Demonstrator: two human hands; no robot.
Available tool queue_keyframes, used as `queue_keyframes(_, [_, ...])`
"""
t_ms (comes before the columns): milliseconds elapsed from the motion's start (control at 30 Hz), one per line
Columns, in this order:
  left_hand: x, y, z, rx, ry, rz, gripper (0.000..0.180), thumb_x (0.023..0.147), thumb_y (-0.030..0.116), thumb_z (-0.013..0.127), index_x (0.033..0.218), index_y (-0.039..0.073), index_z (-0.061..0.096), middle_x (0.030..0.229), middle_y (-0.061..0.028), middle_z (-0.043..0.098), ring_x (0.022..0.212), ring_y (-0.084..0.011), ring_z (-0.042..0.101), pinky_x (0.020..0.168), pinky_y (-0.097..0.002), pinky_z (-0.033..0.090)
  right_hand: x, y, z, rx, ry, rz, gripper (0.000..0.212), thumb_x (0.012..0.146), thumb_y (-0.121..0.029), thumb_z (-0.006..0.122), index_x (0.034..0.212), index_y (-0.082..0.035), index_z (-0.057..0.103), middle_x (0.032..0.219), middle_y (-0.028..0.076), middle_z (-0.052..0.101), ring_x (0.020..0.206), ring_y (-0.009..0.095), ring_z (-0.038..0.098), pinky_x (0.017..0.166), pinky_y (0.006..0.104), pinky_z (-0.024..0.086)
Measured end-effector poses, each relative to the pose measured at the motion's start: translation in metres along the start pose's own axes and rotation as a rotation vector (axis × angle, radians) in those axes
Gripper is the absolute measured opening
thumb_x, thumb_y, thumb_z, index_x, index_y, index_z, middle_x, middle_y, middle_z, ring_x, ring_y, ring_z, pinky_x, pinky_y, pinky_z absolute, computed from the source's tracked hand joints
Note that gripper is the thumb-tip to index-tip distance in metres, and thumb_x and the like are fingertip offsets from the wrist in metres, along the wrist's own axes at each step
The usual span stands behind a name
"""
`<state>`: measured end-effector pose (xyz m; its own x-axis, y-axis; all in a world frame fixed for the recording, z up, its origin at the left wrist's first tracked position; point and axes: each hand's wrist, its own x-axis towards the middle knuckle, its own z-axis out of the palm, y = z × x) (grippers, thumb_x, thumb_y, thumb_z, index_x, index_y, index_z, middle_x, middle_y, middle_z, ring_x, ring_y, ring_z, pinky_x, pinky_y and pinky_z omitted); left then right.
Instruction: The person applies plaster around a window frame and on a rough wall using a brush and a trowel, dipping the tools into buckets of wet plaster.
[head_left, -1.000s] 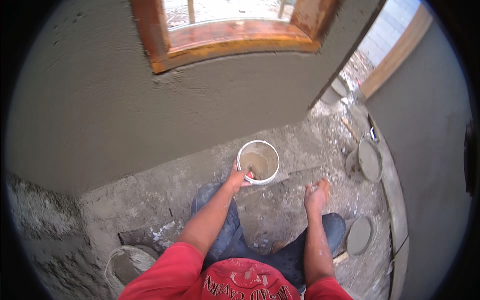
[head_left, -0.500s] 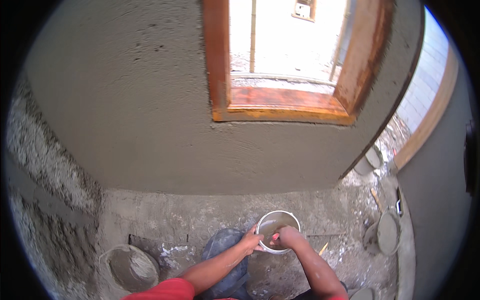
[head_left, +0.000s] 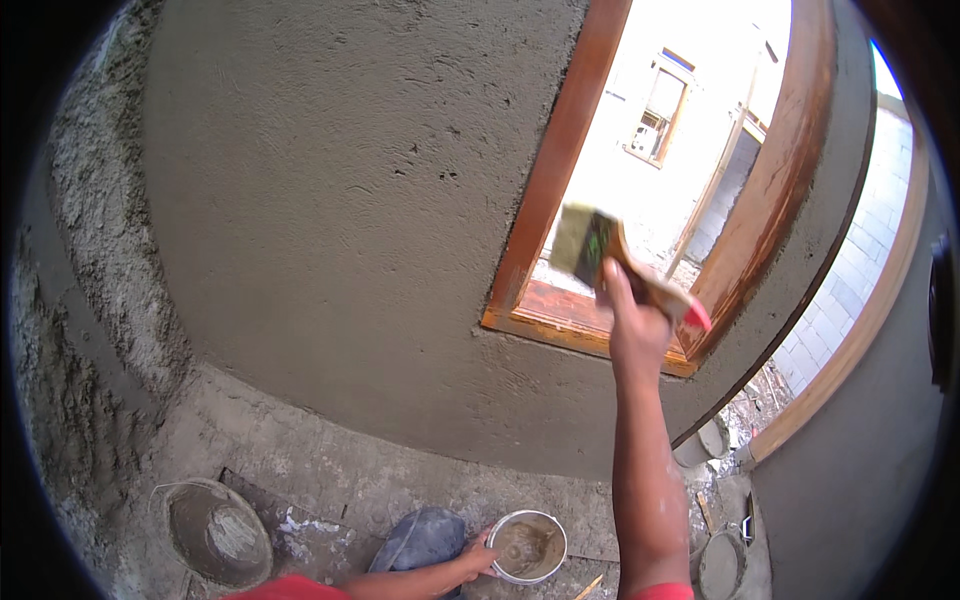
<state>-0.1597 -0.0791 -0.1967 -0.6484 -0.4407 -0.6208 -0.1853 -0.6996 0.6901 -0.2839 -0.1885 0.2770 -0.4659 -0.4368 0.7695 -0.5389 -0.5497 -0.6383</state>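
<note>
My right hand (head_left: 640,335) is raised in front of the window opening, its fingers wrapped round the wooden handle of a wide paintbrush (head_left: 588,243). The brush's bristles point up and left, and the handle's red end sticks out to the right. Low down, my left hand (head_left: 478,556) grips the left rim of a small white bucket (head_left: 556,530), which has a wet grey-brown residue inside. Behind the brush is a reddish-brown wooden window frame (head_left: 560,165), set in a grey plastered wall (head_left: 340,220).
A mortar-coated tub (head_left: 262,545) stands on the floor at the lower left. Beside my left arm is a dark, dusty rounded shape (head_left: 425,535). More buckets stand at the right, one of them grey (head_left: 720,565). A wooden post (head_left: 850,370) edges the doorway.
My right hand has come up out of the bucket with the brush and now holds it before the window. My left hand stays on the bucket. The view has shifted upward and left.
</note>
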Motion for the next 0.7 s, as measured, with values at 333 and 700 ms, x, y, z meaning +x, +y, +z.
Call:
queue_keyframes(333, [0.026, -0.03, 0.024, 0.377, 0.008, 0.045, 0.084, 0.081, 0.009, 0.057, 0.156, 0.025, 0.025, 0.135, -0.0163, 0.058, 0.101, -0.0297, 0.068, 0.071, -0.0399, 0.062, -0.043, 0.12, 0.045, -0.269, 0.006, -0.309, 0.018, 0.085, -0.009, 0.073, 0.099, 0.002, 0.073, 0.083, 0.009, 0.073, 0.067, 0.013, 0.069, 0.06, 0.0256, 0.056])
queue_keyframes(700, [0.035, -0.044, 0.011, 0.348, -0.042, 0.114, 0.088, 0.08, 0.012, 0.066, 0.157, 0.02, 0.023, 0.134, -0.0123, 0.059, 0.106, -0.0262, 0.066, 0.078, -0.0392, 0.06, -0.057, 0.085, 0.04, -0.108, 0.099, -0.204, 0.018, 0.09, -0.005, 0.07, 0.105, 0.005, 0.067, 0.091, 0.007, 0.067, 0.078, 0.009, 0.062, 0.065, 0.0239, 0.05])
